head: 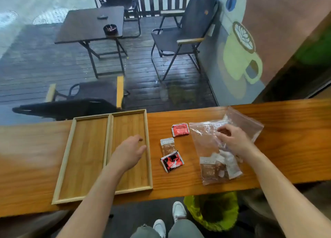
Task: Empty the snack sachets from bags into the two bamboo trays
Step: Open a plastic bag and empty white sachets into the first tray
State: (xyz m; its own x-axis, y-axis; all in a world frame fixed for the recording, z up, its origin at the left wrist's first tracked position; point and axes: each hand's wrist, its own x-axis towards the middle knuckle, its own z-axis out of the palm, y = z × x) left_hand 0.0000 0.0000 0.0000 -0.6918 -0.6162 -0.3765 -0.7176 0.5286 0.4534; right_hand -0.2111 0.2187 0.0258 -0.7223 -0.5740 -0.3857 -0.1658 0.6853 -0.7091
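Two bamboo trays lie side by side on the wooden counter, the left tray and the right tray, both with nothing in them. My left hand hovers over the right tray, fingers loosely apart and holding nothing. Three sachets lie loose right of the trays: a red sachet, a brown sachet and a red-and-black sachet. My right hand grips a clear zip bag that holds several brown and white sachets at its near end. A second clear bag lies beneath it.
The wooden counter runs left to right with bare surface at both ends. Beyond its far edge is a wet deck with a dark folding table and chairs. A green-lined bin stands below by my shoes.
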